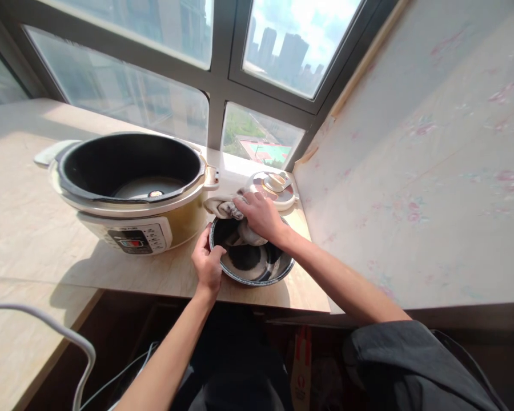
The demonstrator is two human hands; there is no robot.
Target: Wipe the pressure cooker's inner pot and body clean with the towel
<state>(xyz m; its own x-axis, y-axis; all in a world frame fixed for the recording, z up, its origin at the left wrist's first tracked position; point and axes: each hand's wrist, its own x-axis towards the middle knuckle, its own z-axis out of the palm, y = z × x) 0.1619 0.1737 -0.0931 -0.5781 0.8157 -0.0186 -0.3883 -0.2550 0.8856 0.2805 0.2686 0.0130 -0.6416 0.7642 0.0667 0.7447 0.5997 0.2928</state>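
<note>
A dark inner cooking pot [245, 260] sits near the front edge of the sill, tilted slightly toward me. My left hand [208, 264] grips its left rim, thumb inside and fingers around the outer wall. My right hand [259, 214] is closed on a pale, dark-patterned cloth [225, 206] at the pot's far rim; part of the cloth hangs over the inside. To the left stands the electric pressure cooker [184, 222] without its lid, its black interior facing up. Its white lid [276, 185] lies behind the pot, partly hidden by my right hand.
A window with a grey frame [220, 85] rises behind the sill. Flowered wallpaper [411, 171] covers the wall close on the right. A white cable [83, 342] loops at lower left. Below the sill's front edge, a paper bag [301, 371] stands in shadow.
</note>
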